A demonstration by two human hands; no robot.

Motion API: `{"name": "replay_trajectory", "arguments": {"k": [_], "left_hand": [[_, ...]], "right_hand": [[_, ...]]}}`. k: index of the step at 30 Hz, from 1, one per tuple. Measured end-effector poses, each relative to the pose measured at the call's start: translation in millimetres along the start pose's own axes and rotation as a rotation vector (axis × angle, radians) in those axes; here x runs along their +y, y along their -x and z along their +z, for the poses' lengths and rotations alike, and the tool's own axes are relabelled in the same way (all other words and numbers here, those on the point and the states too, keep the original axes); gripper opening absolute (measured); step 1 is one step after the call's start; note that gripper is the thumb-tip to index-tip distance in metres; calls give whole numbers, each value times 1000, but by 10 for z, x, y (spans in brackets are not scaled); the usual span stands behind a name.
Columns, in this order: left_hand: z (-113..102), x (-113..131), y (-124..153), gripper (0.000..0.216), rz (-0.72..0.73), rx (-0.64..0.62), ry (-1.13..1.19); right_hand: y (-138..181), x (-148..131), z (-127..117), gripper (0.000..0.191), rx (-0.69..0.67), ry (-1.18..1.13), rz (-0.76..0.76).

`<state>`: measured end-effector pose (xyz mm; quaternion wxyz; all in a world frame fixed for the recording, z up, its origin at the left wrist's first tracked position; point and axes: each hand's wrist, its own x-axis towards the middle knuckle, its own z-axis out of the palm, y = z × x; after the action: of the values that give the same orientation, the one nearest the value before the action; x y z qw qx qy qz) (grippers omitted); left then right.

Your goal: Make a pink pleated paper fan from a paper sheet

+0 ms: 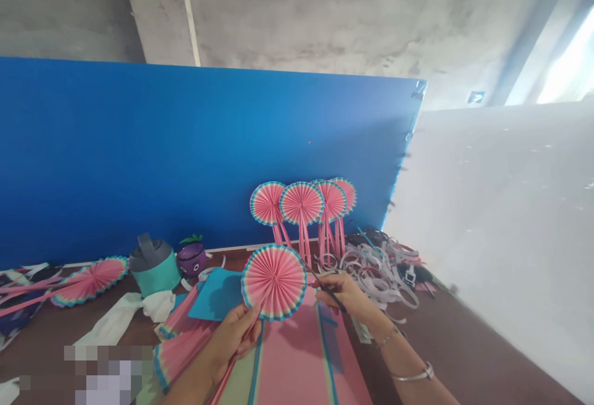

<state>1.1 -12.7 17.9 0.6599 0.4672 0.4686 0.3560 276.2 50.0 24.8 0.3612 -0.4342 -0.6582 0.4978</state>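
My left hand (pixel 241 331) is closed around the lower end of a round pleated paper fan (pixel 273 281), pink with a white and blue edge. Long pink strips trail below that hand. On the fan's right side, my right hand (pixel 338 294) grips dark scissors (pixel 327 292), their thin tip by the fan's rim; whether the blades are apart I cannot tell. Beneath both hands lie large pink paper sheets (pixel 292 355) with blue and pale stripes. A blue paper sheet (pixel 216 294) and folded pleated paper (pixel 180 352) lie left of the fan.
Several finished fans (pixel 301 203) lean against the blue partition (pixel 185 157). White paper strips (pixel 380 275) are heaped at right. Along the left stand a teal container (pixel 155 272) and a purple cup (pixel 192 261), with another fan (pixel 93 281) and crumpled white tissue (pixel 114 318).
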Motion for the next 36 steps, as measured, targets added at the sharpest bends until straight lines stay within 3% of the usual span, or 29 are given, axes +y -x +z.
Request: {"name": "replay_trajectory", "arguments": {"k": [14,23,30,36], "left_hand": [[9,-28,-12,61,39,21,-29],[30,1,5,61,41,42,-27],[39,4,12,62,39,54,-21],[51,20,22,62,31,52,-35]], "right_hand": [[14,-73,6,38,6,59,20],[7,-55,-30,32,1,171,-86],[23,-103,10,39,36,64,42],[6,-63,5,38,20,56,24]]}}
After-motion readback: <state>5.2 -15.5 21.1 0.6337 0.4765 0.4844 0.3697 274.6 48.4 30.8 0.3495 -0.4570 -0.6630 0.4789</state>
